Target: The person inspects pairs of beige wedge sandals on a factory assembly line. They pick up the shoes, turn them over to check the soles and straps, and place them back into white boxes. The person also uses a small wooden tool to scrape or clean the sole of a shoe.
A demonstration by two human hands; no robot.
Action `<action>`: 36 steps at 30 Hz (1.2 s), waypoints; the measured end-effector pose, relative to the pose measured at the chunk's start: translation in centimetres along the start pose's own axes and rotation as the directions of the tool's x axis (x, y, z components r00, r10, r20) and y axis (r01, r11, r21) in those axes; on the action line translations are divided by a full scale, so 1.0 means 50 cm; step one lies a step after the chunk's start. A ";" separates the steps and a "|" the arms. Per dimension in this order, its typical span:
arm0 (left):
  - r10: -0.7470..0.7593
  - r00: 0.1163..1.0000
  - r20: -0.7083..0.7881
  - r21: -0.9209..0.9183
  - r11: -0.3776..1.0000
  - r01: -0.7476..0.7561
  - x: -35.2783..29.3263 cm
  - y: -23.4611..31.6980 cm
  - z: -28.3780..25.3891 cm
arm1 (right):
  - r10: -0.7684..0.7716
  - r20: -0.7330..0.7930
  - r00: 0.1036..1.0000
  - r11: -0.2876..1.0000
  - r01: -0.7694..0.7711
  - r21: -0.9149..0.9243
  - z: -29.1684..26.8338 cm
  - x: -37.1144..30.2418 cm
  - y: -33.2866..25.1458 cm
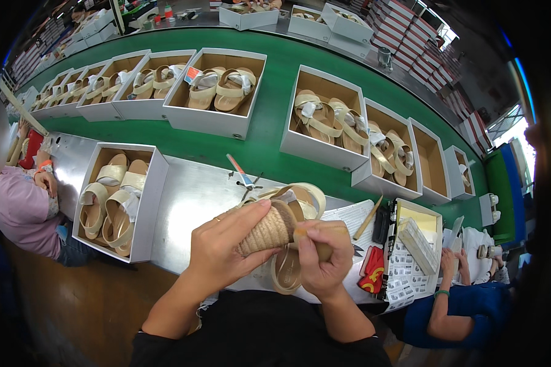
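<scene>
My left hand is wrapped around a sandal with a woven, rope-like wedge side, holding it tilted over the workbench. Close against the sandal's edge, my right hand is closed in a pinch. A small yellowish-tan piece shows at its fingertips; its kind I cannot make out. Beneath the hands hangs or lies a pale strap loop. Just beyond them another cream-strapped sandal rests on the bench.
An open box with sandals stands on the metal bench at left. More boxes line the green conveyor. A knife-like tool, red pouch and tray lie right. Co-workers sit at both sides.
</scene>
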State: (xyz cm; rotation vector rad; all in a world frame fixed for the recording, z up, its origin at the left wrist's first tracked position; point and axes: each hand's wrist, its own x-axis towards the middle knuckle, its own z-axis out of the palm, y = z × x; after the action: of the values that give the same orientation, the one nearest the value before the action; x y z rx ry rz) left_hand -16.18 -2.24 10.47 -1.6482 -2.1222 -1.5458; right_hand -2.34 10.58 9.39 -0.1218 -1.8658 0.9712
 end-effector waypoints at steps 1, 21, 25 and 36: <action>0.013 1.000 -0.005 0.006 1.000 -0.013 -0.005 -0.001 0.004 | 0.005 0.004 1.000 0.998 -0.005 -0.058 0.000 -0.005 0.005; 0.068 0.996 -0.064 0.069 0.996 -0.063 -0.022 -0.003 0.024 | 0.073 0.072 0.995 0.990 -0.063 -0.129 -0.024 0.010 -0.015; 0.110 0.994 0.004 0.100 0.989 -0.110 -0.024 0.001 0.022 | 0.196 0.172 0.965 0.936 -0.132 -0.328 -0.001 0.061 -0.039; -0.005 0.972 -0.234 0.005 1.000 0.006 -0.174 -0.134 0.037 | 0.554 -0.150 0.819 0.707 -0.558 -0.434 -0.107 -0.044 0.088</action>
State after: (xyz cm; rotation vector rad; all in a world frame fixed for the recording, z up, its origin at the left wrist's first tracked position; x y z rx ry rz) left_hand -16.46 -6.68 0.25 -1.3796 -2.0088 -1.6423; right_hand 1.64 15.55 5.87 -1.0380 -2.0647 0.8827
